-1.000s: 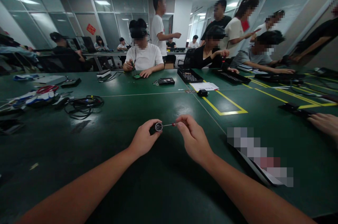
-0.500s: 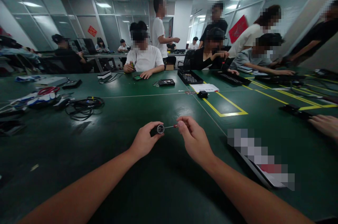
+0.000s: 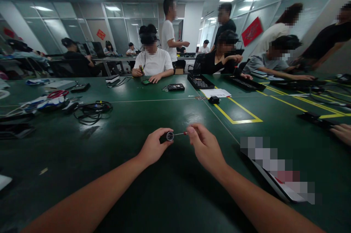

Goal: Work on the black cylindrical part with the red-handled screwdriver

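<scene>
My left hand [image 3: 154,146] is closed around a small dark cylindrical part [image 3: 170,136], whose round silvery end faces me. Between the thumb and fingers of my right hand [image 3: 204,143] is a slim screwdriver [image 3: 183,134] with a red section by its thin metal shaft. The shaft points left, and its tip is at the side of the round part; whether it sits in a screw is too small to tell. Most of the handle is hidden in my right hand. Both hands are held above the green table [image 3: 131,116].
A partly blurred booklet [image 3: 276,167] lies at my right. Bundled black cables [image 3: 93,110] and a pile of gear lie at left. Further back are a small black block [image 3: 214,100], a white paper [image 3: 216,93] and black trays [image 3: 201,81]. A co-worker's hand [image 3: 342,132] reaches in at right.
The whole view has shifted slightly, so things appear a little further right and lower. Both hands keep their holds on the round part and the screwdriver.
</scene>
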Demonstrator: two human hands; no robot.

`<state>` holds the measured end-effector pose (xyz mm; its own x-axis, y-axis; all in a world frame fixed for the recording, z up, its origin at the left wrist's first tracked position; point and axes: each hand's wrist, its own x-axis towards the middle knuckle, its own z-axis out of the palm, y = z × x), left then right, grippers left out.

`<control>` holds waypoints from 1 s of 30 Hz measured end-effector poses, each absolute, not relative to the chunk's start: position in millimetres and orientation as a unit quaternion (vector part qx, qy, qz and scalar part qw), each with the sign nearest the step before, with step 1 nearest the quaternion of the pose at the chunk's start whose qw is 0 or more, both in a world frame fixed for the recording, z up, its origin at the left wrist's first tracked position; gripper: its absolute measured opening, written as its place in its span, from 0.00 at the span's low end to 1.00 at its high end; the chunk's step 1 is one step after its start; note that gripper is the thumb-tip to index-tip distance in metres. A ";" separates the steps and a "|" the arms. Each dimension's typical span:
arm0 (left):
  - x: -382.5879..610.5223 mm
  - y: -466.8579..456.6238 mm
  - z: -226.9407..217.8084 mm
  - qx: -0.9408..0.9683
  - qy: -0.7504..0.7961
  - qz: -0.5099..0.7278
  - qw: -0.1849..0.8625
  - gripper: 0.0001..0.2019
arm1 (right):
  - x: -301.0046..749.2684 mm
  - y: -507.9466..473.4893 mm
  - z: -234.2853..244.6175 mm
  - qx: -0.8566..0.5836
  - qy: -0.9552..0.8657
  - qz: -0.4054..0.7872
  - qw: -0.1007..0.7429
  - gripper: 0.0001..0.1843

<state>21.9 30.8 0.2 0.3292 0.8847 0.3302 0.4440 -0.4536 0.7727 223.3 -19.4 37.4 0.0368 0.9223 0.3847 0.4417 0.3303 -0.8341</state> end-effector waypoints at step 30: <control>20.4 33.0 -5.3 0.772 0.411 0.388 0.291 0.19 | 220.8 -13.6 25.8 -0.510 -0.639 0.235 0.526 0.14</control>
<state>20.4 33.0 -5.3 0.3602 0.8607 0.3599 0.4085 -0.4923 0.7686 220.8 -13.6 25.8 0.0732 0.8990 0.4319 0.4051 0.3689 -0.8365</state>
